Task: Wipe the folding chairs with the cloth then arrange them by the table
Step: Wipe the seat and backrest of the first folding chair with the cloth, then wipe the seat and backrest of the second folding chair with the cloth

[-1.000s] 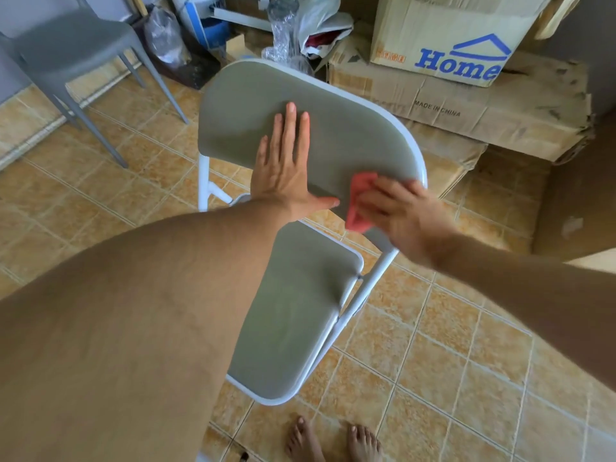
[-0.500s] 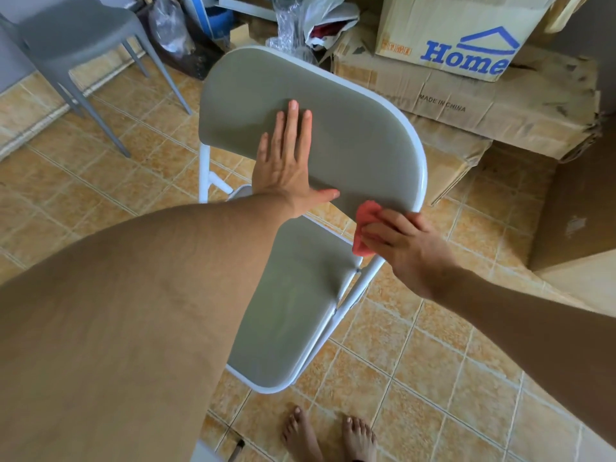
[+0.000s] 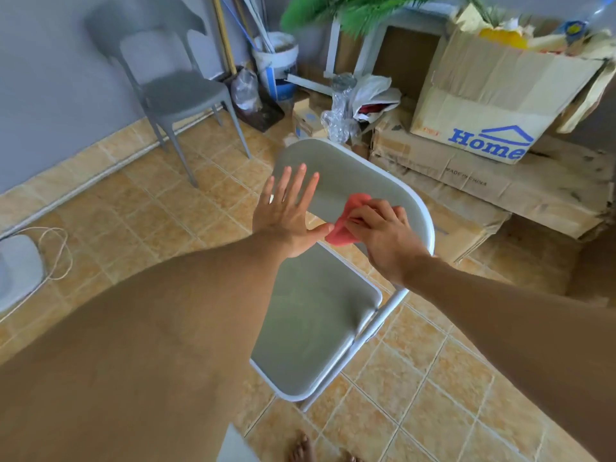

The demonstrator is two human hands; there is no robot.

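Observation:
A white-framed folding chair (image 3: 313,328) with grey-green pads stands unfolded on the tiled floor in front of me. My left hand (image 3: 286,215) lies flat with fingers spread against the left part of its backrest (image 3: 346,175). My right hand (image 3: 380,231) grips a crumpled red cloth (image 3: 346,221) and presses it on the lower middle of the backrest, right beside my left thumb. The seat below is uncovered.
A grey plastic chair (image 3: 173,85) stands by the wall at the back left. Cardboard boxes (image 3: 493,128), a white bucket (image 3: 276,61), plastic bags and a green plant crowd the back right. A string (image 3: 56,251) lies on the floor at left. My bare feet (image 3: 303,448) are below the seat.
My right hand has slid the red cloth left from the backrest's lower right corner to its middle, near my left thumb. My head tilted up, revealing more of the room.

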